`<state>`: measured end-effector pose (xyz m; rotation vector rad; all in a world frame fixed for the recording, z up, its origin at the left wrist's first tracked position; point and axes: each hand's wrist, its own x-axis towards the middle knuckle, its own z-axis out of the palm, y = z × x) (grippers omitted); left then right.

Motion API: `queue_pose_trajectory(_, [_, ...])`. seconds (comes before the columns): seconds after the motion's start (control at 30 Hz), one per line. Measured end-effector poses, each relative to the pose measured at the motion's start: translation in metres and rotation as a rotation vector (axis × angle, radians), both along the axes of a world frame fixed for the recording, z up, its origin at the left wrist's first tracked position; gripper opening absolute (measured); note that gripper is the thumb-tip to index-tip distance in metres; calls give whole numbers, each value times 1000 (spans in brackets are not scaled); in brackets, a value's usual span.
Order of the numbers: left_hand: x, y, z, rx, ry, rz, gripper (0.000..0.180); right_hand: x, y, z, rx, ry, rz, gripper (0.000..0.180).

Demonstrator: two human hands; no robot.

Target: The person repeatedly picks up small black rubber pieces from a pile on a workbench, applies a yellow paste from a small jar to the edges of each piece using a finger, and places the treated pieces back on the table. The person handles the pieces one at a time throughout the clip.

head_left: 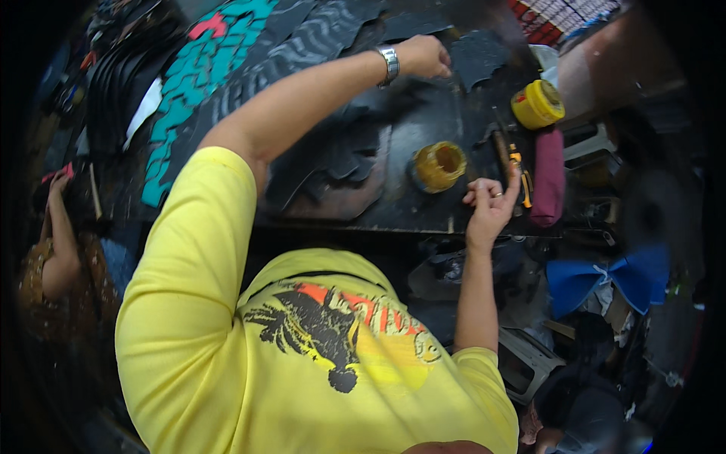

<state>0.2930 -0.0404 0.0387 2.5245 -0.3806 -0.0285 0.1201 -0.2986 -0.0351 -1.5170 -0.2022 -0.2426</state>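
Note:
My left hand (423, 57), with a metal watch at the wrist, is over the far part of the dark table with its fingers closed. What they hold, if anything, cannot be made out. Just to its right lies a black sheet piece (480, 60). My right hand (490, 216) is at the near edge, index finger stretched out and the others loosely curled, apparently holding nothing. The index fingertip overlaps an orange-handled tool (527, 189). Between my hands stands an open, smeared yellow jar (425, 172) with amber-brown contents. Black cut pieces (333, 178) lie beneath my left arm.
A yellow tub (533, 107) and a maroon roll-shaped thing (548, 178) sit at the table's right. Teal cut pieces (181, 113) and a pink piece (208, 26) cover the far left. Another person's arm (64, 250) shows at left; someone else (582, 408) is at lower right.

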Motion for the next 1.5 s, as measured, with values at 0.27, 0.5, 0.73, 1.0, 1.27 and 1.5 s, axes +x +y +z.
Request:
queue_pose_trajectory(0.27, [-162, 84, 24, -189, -114, -86, 38, 2, 1, 1, 13, -26, 9, 60])
queue_pose_trajectory(0.5, [-273, 119, 5, 133, -264, 209, 55, -7, 5, 75, -495, -317, 86, 41])
queue_pose_trajectory(0.73, [-281, 114, -2, -11, -106, 276, 66, -5, 35, 126, -1356, -630, 175, 31])
queue_pose_trajectory(1.0, [-274, 120, -4, -391, 9, 360, 37, 4, 39, 122, -1349, -602, 213, 19])
queue_pose_trajectory(1.27, [-280, 86, -11, -1392, -39, 318, 46, -40, 64, 127, -500, -419, 147, 40])
queue_pose_trajectory(1.5, [-287, 51, -21, -1406, 83, 267, 45, -69, 97, 93, -3, 87, 419, 63])
